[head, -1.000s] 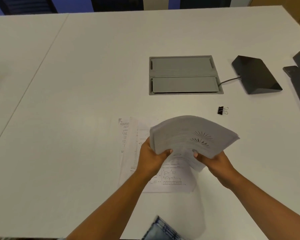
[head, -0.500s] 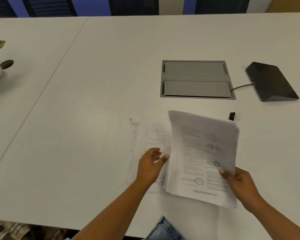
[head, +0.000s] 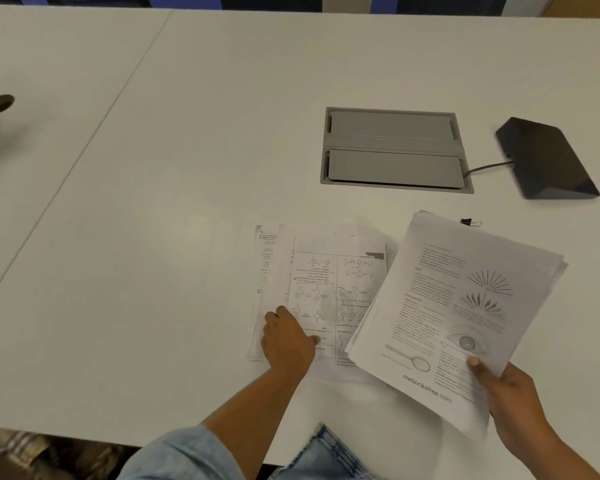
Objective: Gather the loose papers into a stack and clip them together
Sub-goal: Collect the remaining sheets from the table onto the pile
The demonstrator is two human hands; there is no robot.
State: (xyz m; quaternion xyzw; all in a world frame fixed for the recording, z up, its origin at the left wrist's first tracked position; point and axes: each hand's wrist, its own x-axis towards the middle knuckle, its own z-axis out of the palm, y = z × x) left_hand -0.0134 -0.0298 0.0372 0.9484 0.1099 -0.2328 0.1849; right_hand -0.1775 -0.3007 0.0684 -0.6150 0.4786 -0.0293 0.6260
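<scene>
The right hand point(head: 510, 407), at about 4 o'clock in the view, holds a thick stack of papers point(head: 458, 317) by its near corner, thumb on the top sheet and fingers curled underneath. The stack is lifted off the desk point(head: 187, 202) and tilted, its far end towards 1 o'clock. Its top page shows text, ray drawings and an eye. At the stack's 9 o'clock, the loose sheets point(head: 326, 292) lie fanned and overlapping on the desk, their right edge hidden under the held stack. The left hand point(head: 288, 341) rests knuckles-up on the near left part of these sheets, its fingers loosely bent and pressing on the paper, not closed round anything. A small black binder clip point(head: 470, 222) lies on the desk at the stack's 12 o'clock, just beyond its far edge. Farther off at 12 o'clock, a grey hatch point(head: 394, 150) is set into the desk. At the hatch's 3 o'clock sits a black wedge-shaped box point(head: 548, 161), with a cable running between them.
</scene>
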